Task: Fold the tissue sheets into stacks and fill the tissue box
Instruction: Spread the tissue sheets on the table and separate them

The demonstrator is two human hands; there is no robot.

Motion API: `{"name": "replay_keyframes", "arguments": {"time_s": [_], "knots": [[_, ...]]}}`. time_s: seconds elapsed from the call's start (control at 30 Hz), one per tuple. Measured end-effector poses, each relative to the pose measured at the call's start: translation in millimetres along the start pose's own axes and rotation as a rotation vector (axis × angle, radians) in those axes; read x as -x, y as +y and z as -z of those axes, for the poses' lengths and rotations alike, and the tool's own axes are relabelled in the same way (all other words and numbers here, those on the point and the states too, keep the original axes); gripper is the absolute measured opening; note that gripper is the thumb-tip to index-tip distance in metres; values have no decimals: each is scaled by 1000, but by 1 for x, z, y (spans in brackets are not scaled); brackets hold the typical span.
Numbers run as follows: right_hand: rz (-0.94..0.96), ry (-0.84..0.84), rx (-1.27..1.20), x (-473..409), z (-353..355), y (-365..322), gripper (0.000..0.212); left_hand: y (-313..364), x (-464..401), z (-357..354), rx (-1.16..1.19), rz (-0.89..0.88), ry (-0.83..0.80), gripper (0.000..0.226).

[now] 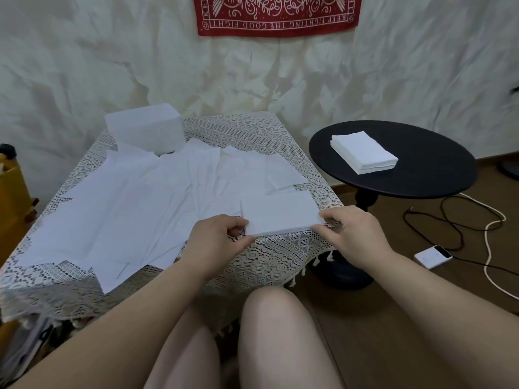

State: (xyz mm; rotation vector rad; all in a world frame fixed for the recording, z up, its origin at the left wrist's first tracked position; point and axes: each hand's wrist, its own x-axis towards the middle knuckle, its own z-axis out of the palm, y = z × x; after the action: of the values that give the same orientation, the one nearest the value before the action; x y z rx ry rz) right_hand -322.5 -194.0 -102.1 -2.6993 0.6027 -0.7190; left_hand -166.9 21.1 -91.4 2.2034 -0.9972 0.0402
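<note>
At the lace-covered table's [252,130] near edge, we pinch a folded tissue stack [279,213] with left hand [217,238] and right hand [351,231], squaring it.

2 bare forearms [157,313], bare knees [275,318], no sleeves.

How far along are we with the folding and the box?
Done: one folded stack sits on the black round table. In hand: left hand and right hand pinch a second stack at its ends. Left: many loose sheets lie unfolded, and the tissue box looks unfilled.
</note>
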Motion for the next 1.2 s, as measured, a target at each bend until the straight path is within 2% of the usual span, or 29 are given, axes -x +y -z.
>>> {"name": "replay_keyframes", "arguments": {"time_s": [0.2, 0.43, 0.83, 1.0, 1.1, 1.2], "knots": [[124, 75, 106, 2, -1, -4, 16, 1, 0, 1, 74, 47, -15, 30], [260, 165, 164, 1, -3, -4, 19, -1, -1, 1, 126, 69, -41, 24], [234, 194, 67, -3, -9, -9, 17, -2, -2, 0, 82, 41, -46, 24], [333, 82, 10, -11, -15, -30, 9, -2, -2, 1, 87, 48, -55, 24], [297, -14, -13, -12, -15, -31, 21, -1, -2, 1, 59, 51, -67, 21], [265, -22, -17, -16, -11, -31, 29, 1, -9, 4, 9, 65, -131, 18]]}}
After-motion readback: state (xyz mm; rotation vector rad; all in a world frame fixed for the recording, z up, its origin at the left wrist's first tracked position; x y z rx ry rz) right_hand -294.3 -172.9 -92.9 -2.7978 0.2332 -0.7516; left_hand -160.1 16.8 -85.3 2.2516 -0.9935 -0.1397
